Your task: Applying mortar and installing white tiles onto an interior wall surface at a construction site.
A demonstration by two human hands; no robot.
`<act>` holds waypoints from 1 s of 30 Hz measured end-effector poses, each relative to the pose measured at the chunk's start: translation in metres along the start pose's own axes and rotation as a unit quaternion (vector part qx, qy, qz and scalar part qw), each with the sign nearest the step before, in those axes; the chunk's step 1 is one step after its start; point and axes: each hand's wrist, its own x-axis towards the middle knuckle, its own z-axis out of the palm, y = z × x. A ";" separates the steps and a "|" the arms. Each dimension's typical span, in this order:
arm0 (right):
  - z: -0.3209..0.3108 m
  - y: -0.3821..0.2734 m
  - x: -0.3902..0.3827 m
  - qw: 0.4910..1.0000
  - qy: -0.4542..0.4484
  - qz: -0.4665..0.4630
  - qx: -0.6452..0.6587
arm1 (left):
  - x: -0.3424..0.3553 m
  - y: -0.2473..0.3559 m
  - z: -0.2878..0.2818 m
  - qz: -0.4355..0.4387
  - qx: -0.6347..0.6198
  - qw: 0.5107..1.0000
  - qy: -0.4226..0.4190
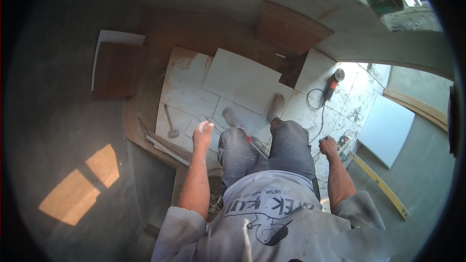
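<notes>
My left hand [202,135] is closed, its fingers pressed together, above narrow tile strips [217,125] by my left knee. Whatever it may hold is too small to make out. Beyond my right knee, my right hand [327,146] is curled shut, and what lies inside the fingers is hidden. Closest to it are a power strip [343,140] with plugs and a dark cable [322,121] running up to a red angle grinder [333,86]. A mallet [171,122] lies left of my left hand. Between my knees rests a red-handled tool [256,146].
A loose white tile [241,75] overlaps the tiled floor [182,82] ahead of my feet. Brown tiles lean on the walls at left [119,70] and far right [291,26]. On the right are a white panel [387,131] and a yellow spirit level [381,185]. Wooden strips [167,148] lie left.
</notes>
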 end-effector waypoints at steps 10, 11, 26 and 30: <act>0.068 -0.114 0.113 0.993 -0.081 -0.081 0.042 | 0.109 -0.060 0.112 -0.052 0.225 0.971 -0.069; 0.090 -0.109 0.137 0.994 -0.088 -0.056 0.030 | 0.131 -0.069 0.114 -0.050 0.242 0.967 -0.060; 0.287 -0.139 0.451 0.986 0.143 -0.086 -0.012 | 0.520 -0.178 0.134 0.084 0.349 0.923 0.139; 0.289 -0.137 0.469 0.983 0.155 -0.102 -0.006 | 0.524 -0.175 0.186 0.034 0.365 0.912 0.181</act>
